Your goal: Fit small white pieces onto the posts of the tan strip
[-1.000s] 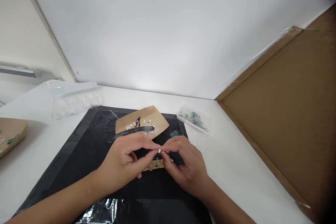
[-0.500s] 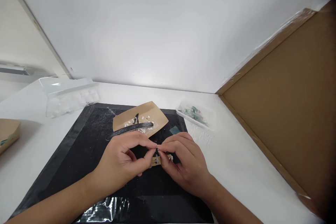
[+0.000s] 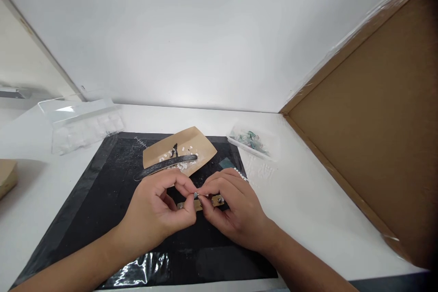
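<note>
My left hand point(image 3: 160, 212) and my right hand point(image 3: 229, 207) meet over a black mat point(image 3: 102, 191), fingertips pinched together on a tiny grey piece point(image 3: 196, 195). Just under the fingertips lies a small tan strip point(image 3: 215, 200) with little metal studs. Beyond the hands a brown paper tray point(image 3: 195, 146) holds several small white bits, and a dark flat stick point(image 3: 164, 167) rests across its near edge.
A clear plastic box point(image 3: 82, 123) stands at the back left and a clear tray of greenish parts point(image 3: 253, 142) at the back right. A cardboard panel point(image 3: 369, 123) leans along the right side. A brown box corner point(image 3: 7, 175) shows at the far left.
Both hands have dropped slightly toward the tan strip and moved a little left. The white bit seen between the fingertips a second ago no longer shows; a small grey piece is there.
</note>
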`<control>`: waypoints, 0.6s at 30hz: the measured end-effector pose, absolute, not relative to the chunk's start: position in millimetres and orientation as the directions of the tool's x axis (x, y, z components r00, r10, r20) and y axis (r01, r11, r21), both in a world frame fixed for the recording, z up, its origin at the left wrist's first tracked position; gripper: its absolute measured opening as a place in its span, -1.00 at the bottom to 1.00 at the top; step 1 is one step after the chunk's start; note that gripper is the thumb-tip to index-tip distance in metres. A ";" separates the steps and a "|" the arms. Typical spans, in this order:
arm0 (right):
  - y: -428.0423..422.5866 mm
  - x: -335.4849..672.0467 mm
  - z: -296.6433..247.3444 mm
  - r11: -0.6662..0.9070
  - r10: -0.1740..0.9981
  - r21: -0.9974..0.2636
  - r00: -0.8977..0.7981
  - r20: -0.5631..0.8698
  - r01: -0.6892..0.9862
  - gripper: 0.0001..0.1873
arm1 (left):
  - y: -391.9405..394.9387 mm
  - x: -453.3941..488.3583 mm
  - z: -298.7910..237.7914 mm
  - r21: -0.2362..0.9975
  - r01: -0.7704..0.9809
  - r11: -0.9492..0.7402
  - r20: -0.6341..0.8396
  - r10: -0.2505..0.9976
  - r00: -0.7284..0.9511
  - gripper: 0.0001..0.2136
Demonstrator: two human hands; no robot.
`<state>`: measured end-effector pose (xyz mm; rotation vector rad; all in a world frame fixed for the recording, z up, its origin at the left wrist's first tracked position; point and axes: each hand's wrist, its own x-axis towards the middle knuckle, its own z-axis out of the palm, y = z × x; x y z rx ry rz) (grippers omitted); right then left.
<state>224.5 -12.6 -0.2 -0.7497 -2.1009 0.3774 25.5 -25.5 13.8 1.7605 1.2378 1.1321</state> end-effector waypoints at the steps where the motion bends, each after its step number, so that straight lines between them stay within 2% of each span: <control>1: -12.9 224.6 0.4 0.770 0.637 -0.521 -0.461 0.618 0.368 -0.86 | -25.4 25.5 13.7 0.895 0.338 -0.292 0.248 0.954 0.166 -0.91; 14: -14.9 227.2 0.1 0.608 0.767 -0.754 -0.428 0.478 0.248 -0.92 | -28.6 23.2 8.3 0.977 0.158 -0.140 0.111 0.978 0.179 -0.92; 18: -15.1 227.8 -0.7 0.557 0.798 -0.799 -0.414 0.438 0.228 -0.92 | -31.3 22.2 8.5 0.984 0.112 -0.137 0.116 0.977 0.177 -0.90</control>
